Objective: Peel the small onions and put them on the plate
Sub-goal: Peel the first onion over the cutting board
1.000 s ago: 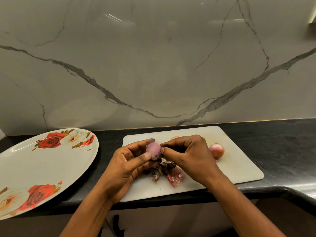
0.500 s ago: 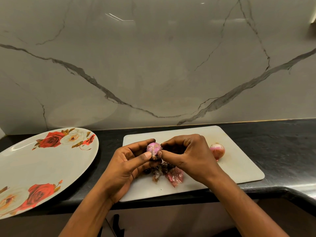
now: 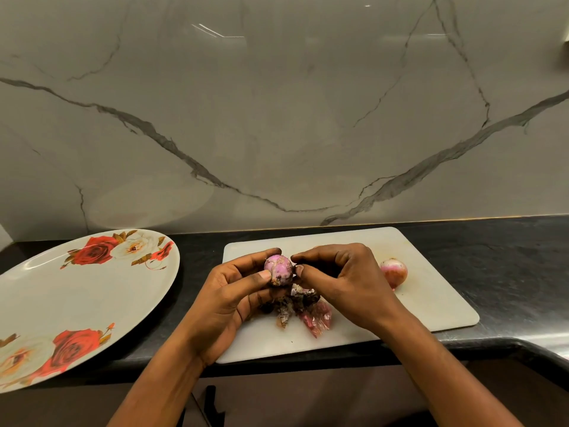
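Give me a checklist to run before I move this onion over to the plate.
1. Left hand grip on the onion: thumb and fingers around it, ok.
2. Onion clean of skin: brown bits at its root end, not ok.
3. Right hand clear of the onion: it pinches at the onion's side, not ok.
4. Plate has bare room, left of the cutting board: ok.
5. Peels lie on the cutting board, off the plate: ok.
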Motion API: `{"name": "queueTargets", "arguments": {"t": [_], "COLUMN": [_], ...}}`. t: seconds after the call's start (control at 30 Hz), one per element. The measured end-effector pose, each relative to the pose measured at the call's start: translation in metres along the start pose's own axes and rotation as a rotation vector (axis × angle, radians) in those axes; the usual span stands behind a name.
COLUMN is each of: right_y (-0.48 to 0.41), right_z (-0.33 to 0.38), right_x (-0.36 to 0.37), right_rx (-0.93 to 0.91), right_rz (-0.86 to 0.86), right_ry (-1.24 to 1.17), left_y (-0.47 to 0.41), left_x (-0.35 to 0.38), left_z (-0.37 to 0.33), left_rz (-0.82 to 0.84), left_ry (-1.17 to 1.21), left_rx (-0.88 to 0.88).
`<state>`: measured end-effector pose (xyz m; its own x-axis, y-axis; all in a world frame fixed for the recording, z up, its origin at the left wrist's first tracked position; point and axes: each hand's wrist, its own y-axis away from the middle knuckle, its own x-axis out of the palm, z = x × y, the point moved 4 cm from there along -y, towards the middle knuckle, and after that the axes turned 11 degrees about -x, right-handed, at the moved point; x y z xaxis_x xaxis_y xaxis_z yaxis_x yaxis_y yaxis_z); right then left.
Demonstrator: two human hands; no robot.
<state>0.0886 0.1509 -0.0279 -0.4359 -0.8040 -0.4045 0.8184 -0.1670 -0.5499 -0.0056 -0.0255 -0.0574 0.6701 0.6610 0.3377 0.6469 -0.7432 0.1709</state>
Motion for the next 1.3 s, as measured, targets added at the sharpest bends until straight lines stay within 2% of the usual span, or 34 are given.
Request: {"name": "queueTargets", "arguments": {"t": [0.33, 0.7, 0.9, 1.1, 1.3], "right_y": [-0.002, -0.004, -0.001, -0.003, -0.005], "right_z": [0.005, 0.009, 0.006, 0.012, 0.013], "right_x": [0.000, -0.001, -0.003, -0.004, 0.000], "right_rx": [-0.056, -0.124, -0.064, -0.067, -0.135], "right_rz": [0.043, 0.023, 0.075, 0.122, 0.058], "right_ry": [0.107, 0.157, 0.085, 0.122, 0.211], "left_y": [0.000, -0.001, -0.002, -0.002, 0.000], "left_x": [-0.003, -0.005, -0.004, -0.004, -0.004], "left_z": [0.002, 0.004, 0.003, 0.005, 0.004], "left_rz": [-0.044, 0.000, -0.014, -0.047, -0.019], "left_ry": [-0.070, -0.042, -0.046, -0.137, -0.119], "left_rx": [0.007, -0.005, -0.002, 0.011, 0.002]}}
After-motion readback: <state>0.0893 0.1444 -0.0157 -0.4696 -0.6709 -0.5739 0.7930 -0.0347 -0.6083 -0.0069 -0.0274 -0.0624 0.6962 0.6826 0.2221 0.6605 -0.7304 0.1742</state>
